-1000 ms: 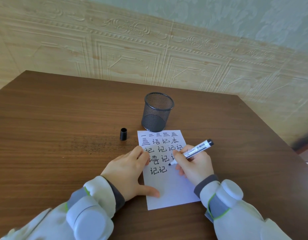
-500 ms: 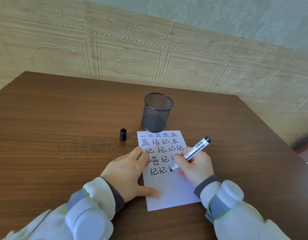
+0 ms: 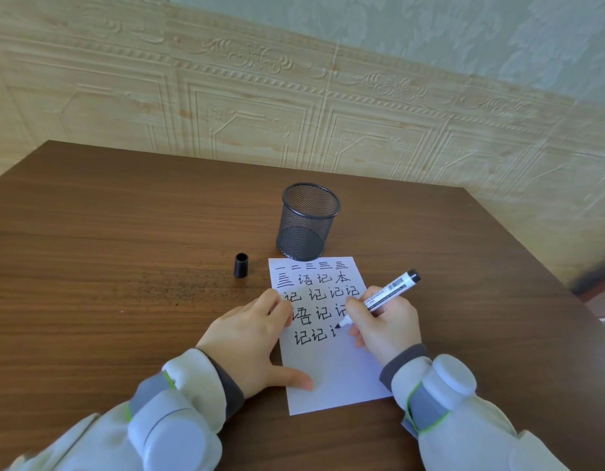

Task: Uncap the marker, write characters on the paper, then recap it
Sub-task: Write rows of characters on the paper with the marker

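The right hand (image 3: 386,326) grasps the marker (image 3: 379,298) in a writing grip, fingers curled round the barrel near the tip. The marker slopes from the tip at lower left up to its black rear end at upper right. The tip meets the paper (image 3: 338,368) at the right end of the bottom row of characters, where a character is only partly drawn. The left hand (image 3: 251,338) lies flat and released, fingers extended, pressing on the left edge of the paper; its fingertips cover the start of the fourth row, and the thumb points right across the blank lower part of the sheet. Both wrists wear pale sleeves with grey bands.

The paper lies on a dark brown wood-grain surface (image 3: 107,266), with five rows of black characters filling its upper half. The cap (image 3: 241,265), black and open-ended, rests on the surface left of the paper's top corner, apart from the sheet. Behind the surface stands a wall of cream embossed panels, with pale green patterned wallpaper above.

A black mesh pen cup (image 3: 307,222) stands upright at the paper's top edge. Nothing shows inside it.
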`<move>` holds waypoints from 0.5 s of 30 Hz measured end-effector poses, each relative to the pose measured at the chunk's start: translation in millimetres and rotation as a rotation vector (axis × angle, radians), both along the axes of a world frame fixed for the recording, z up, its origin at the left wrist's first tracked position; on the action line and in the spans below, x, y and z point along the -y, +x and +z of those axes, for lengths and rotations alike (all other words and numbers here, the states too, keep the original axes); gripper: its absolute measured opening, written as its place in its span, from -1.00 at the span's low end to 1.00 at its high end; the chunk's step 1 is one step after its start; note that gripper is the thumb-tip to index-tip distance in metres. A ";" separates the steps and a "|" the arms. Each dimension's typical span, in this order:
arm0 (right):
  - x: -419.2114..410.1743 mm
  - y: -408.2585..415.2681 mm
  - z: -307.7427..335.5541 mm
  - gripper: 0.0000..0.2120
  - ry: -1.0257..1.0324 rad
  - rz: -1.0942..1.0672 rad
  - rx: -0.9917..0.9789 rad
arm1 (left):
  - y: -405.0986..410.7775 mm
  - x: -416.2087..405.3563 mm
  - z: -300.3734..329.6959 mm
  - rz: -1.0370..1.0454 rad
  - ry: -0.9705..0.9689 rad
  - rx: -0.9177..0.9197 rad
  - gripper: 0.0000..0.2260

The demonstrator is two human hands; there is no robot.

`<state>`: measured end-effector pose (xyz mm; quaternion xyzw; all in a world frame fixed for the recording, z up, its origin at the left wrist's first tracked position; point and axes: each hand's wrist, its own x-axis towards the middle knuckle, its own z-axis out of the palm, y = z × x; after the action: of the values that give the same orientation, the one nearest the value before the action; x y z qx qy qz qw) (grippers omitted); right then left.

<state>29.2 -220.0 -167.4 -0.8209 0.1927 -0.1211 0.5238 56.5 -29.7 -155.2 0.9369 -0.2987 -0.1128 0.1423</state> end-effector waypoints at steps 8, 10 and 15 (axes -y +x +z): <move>0.9 -0.6 0.2 -0.71 -0.032 -0.013 0.004 | 0.2 -0.4 -1.0 -0.001 -0.004 -0.004 -0.32; 1.4 -0.4 1.0 -0.71 -0.017 -0.013 0.009 | -0.1 -0.6 -0.7 -0.002 -0.003 -0.001 -0.32; 0.2 -0.8 0.5 -0.72 -0.023 0.027 0.005 | -0.1 -0.7 0.1 -0.006 -0.008 -0.004 -0.32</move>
<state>28.4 -220.2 -166.9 -0.8292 0.1788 -0.1180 0.5163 56.4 -29.0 -155.1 0.9352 -0.3018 -0.1138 0.1464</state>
